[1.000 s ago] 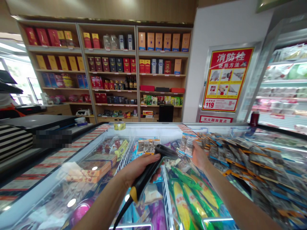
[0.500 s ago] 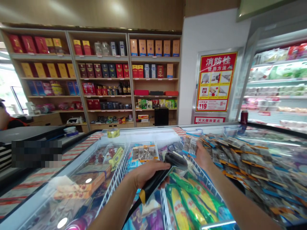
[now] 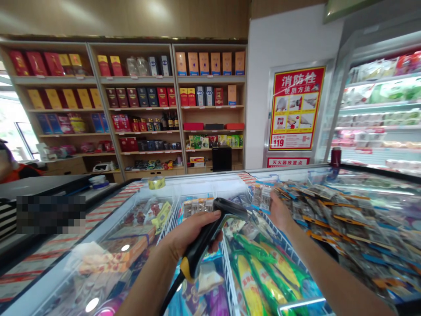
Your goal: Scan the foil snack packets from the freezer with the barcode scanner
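My left hand [image 3: 184, 232] is wrapped round the grip of a black barcode scanner [image 3: 200, 250] with a yellow collar and a cable at its lower end. The scanner's head points right, towards a small clear packet [image 3: 262, 195] with a blue edge. My right hand [image 3: 280, 214] pinches that packet at its right side, over the freezer's glass top. Scanner and packet are apart. Right beside my right hand lies a large heap of similar flat packets [image 3: 345, 215] with blue and orange edges. More such packets [image 3: 199, 205] lie beyond the scanner, partly hidden by it.
Under the glass of the chest freezer [image 3: 210, 186] are wire baskets with green-and-yellow corn packs [image 3: 256, 276]. A roll of yellow tape [image 3: 156, 182] sits at the left back. Shelves of boxes [image 3: 210, 96] stand behind; a person [image 3: 8, 162] is at the far left.
The scanner has moved left and a little towards me, its head slightly higher. My right hand with the packet has stayed nearly in place.
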Motion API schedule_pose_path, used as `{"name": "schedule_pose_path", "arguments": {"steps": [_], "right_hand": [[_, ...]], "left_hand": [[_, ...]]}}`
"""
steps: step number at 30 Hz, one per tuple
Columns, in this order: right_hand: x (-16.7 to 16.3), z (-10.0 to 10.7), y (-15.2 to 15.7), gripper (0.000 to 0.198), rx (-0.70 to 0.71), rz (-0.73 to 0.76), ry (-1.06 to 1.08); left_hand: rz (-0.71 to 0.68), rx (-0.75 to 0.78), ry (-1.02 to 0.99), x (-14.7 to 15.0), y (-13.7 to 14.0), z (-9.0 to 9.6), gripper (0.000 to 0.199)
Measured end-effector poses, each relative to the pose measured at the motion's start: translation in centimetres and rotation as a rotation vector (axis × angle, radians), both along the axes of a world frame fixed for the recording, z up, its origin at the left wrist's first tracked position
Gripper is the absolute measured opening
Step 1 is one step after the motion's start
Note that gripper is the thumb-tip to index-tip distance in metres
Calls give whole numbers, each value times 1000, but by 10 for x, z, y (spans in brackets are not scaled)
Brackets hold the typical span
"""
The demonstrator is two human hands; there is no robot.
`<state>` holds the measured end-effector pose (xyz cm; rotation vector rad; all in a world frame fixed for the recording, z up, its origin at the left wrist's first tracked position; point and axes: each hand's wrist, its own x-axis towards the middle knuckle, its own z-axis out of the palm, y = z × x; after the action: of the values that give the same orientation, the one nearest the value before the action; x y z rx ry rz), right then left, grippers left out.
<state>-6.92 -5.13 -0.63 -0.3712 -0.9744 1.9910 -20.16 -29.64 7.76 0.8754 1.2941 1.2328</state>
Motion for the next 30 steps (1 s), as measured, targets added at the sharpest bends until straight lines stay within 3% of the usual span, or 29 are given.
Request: {"name": "schedule_pose_path", "arguments": {"steps": [10,24,30], "right_hand": [[-1,5,-6,29,-66,-17,-6],[2,3,0,31,-98,-6,-2],[4,3,0,31,-107,9,16]], "left_hand": [[28,48,-31,0,-1,1,34],[-18,-5,-15,1,0,-1,33],[32,-36,-8,-1,2,-6,34]]}}
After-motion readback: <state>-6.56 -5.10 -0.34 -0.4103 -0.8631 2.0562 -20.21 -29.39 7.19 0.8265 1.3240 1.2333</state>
